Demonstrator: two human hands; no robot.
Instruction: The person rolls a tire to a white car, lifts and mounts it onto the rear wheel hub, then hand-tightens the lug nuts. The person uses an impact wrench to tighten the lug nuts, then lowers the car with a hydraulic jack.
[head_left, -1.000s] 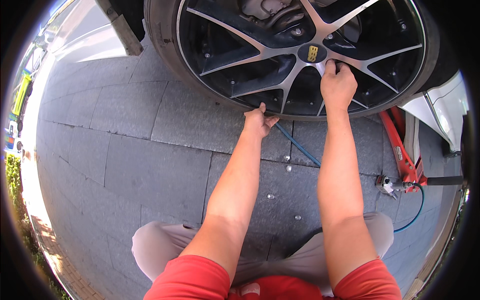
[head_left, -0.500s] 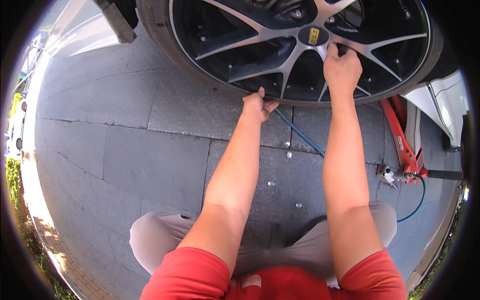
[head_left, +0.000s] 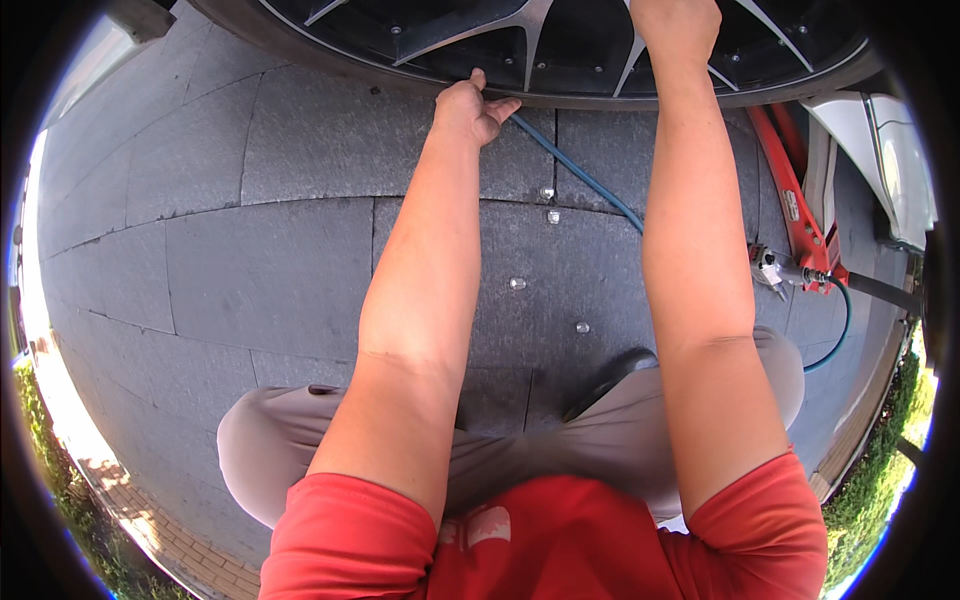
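A car wheel [head_left: 460,45] with dark and silver spokes and a black tire spans the top, its upper part cut off. My left hand [head_left: 472,110] grips the tire's lower edge, the thumb up against the sidewall and the other fingers at its underside. Higher up, my right hand [head_left: 680,30] is closed at a spoke; its fingertips lie hidden at the picture's edge. Several silver lug nuts [head_left: 517,284] lie on the grey paving between my arms. Beyond my right forearm lies an air impact wrench [head_left: 768,268].
A red floor jack [head_left: 795,200] stands at the right, beside white car bodywork [head_left: 905,150]. A blue air hose [head_left: 585,180] runs from under the tire behind my right forearm; a darker hose [head_left: 846,325] curves from the wrench. My bent knees [head_left: 265,440] flank the paving [head_left: 270,270].
The view has tipped downward, so the wheel and both hands sit higher in the picture and the hub has left it. Both hands stay at the wheel.
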